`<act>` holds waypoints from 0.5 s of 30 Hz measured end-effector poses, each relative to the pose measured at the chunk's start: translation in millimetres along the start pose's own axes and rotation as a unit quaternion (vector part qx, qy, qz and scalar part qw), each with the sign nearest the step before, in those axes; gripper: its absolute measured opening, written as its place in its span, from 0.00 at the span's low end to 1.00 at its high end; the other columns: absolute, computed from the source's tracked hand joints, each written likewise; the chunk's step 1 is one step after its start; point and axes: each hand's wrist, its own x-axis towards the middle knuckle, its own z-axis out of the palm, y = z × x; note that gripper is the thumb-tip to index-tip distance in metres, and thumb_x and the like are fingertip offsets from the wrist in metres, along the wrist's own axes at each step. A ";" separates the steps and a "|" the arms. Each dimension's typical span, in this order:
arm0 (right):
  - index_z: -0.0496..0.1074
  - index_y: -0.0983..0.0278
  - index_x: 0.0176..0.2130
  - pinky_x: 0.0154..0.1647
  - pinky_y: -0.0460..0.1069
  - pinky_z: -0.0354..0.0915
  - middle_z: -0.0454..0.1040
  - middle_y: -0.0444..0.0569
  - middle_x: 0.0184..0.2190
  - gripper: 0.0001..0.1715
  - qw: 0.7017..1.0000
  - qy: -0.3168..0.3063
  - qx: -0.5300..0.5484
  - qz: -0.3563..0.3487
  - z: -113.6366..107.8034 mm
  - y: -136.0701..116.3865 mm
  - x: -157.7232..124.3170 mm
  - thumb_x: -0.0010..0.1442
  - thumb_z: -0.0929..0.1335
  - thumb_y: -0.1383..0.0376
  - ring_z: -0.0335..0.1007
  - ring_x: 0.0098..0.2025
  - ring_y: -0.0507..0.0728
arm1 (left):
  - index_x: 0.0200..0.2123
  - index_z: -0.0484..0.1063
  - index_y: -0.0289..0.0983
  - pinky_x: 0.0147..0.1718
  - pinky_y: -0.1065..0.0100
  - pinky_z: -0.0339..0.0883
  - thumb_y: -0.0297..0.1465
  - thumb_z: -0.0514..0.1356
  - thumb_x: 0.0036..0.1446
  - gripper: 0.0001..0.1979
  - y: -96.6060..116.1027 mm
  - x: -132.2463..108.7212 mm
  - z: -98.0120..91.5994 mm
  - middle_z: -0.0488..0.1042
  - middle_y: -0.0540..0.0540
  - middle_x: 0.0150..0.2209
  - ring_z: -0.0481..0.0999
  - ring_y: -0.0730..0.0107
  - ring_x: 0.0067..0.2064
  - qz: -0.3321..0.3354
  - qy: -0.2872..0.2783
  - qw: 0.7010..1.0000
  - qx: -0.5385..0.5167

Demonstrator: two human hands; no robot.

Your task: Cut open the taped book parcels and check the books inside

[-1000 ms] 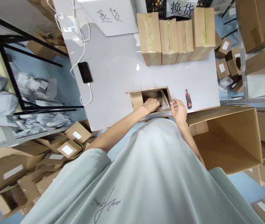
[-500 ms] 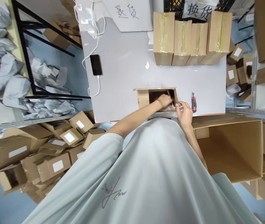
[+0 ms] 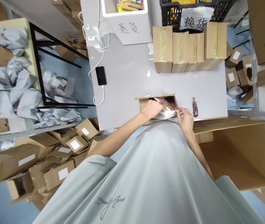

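At the table's front edge stands an open cardboard box (image 3: 143, 102). My left hand (image 3: 153, 109) reaches over its left side, fingers closed on a flat, book-like red item (image 3: 168, 104) tilted up inside the box. Clear plastic wrapping (image 3: 166, 114) bulges beside that item; the box wall hides the lower part. My right hand (image 3: 185, 119) pinches the right edge of the box with thumb and fingers. Just right of that hand lies a red-and-black utility knife (image 3: 195, 107), touched by neither hand.
Several taped cartons (image 3: 162, 49) stand at the back right before a black crate (image 3: 169, 18). A white bin (image 3: 132, 31) and a charging phone (image 3: 101, 75) are on the left. A large open carton (image 3: 237, 149) is at my right; discarded boxes (image 3: 60, 171) pile up at my left.
My left hand has drawn back leftward and up in the box, bringing the red item and plastic into sight. My right hand stays at the box edge. The view has tilted up slightly.
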 end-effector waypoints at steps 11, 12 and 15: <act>0.78 0.51 0.67 0.70 0.68 0.76 0.76 0.57 0.68 0.29 0.981 -0.069 0.000 -0.181 -35.4 -30.6 -2.5 0.70 0.68 0.66 0.73 0.71 0.70 | 0.67 0.82 0.47 0.34 0.61 0.68 0.31 0.58 0.79 0.21 4.4 -51.0 -4.2 0.90 0.38 0.48 0.88 0.51 0.44 -0.090 0.100 0.989 -0.061; 0.81 0.52 0.62 0.68 0.67 0.76 0.79 0.57 0.64 0.25 0.980 -0.069 -0.010 -0.185 -37.7 -32.9 -3.9 0.71 0.67 0.67 0.75 0.67 0.70 | 0.67 0.83 0.46 0.35 0.61 0.69 0.31 0.58 0.79 0.21 3.4 -50.2 -4.5 0.90 0.38 0.48 0.88 0.50 0.44 -0.100 0.101 0.988 -0.069; 0.85 0.53 0.52 0.60 0.66 0.79 0.83 0.56 0.55 0.20 0.983 -0.051 -0.049 -0.170 -42.7 -31.3 -12.2 0.72 0.66 0.69 0.78 0.59 0.71 | 0.64 0.86 0.45 0.37 0.61 0.71 0.33 0.59 0.78 0.19 -3.5 -49.3 -7.0 0.91 0.38 0.47 0.89 0.49 0.44 -0.141 0.117 0.976 -0.120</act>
